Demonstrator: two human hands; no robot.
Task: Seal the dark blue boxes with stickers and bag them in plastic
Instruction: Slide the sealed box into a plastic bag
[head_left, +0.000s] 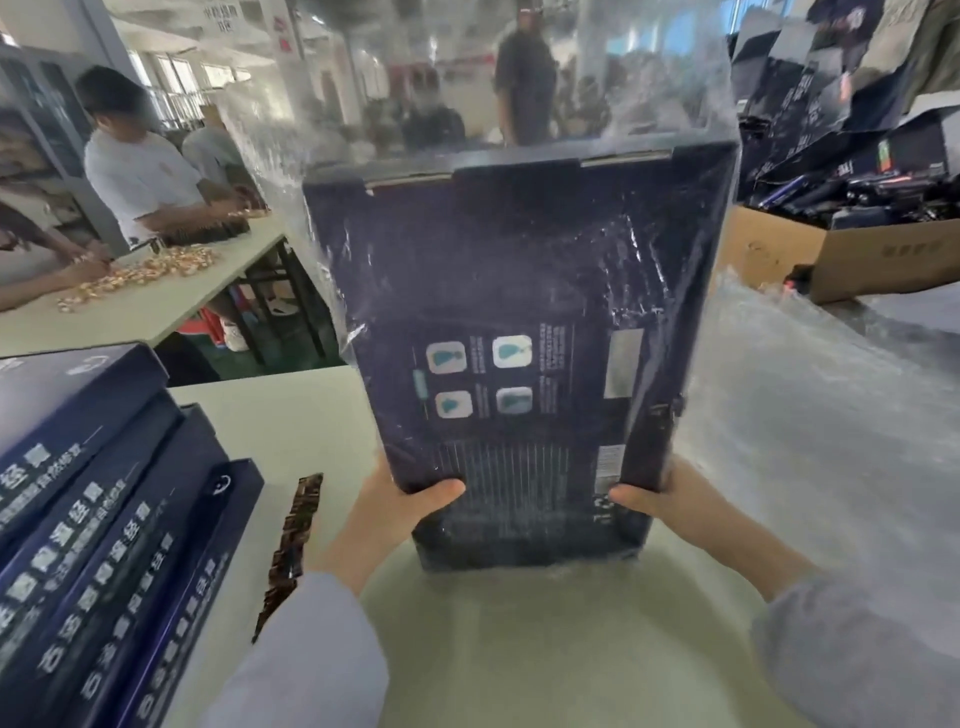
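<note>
While the left hand (395, 514) and right hand (675, 499) grip its lower corners, a dark blue box (519, 291) stands upright in a clear plastic bag (670, 104).
Right of the stacked boxes (104, 519) and the sticker strip (291, 545), over the pale table (291, 415), each thumb presses the printed back, which shows four pale icons; wrinkled film rises above the box top.

The dark blue box (519, 270) is showing four white-and-teal icons (511, 352) through clear plastic (649, 78); the worktop (291, 415) is looking cream.
</note>
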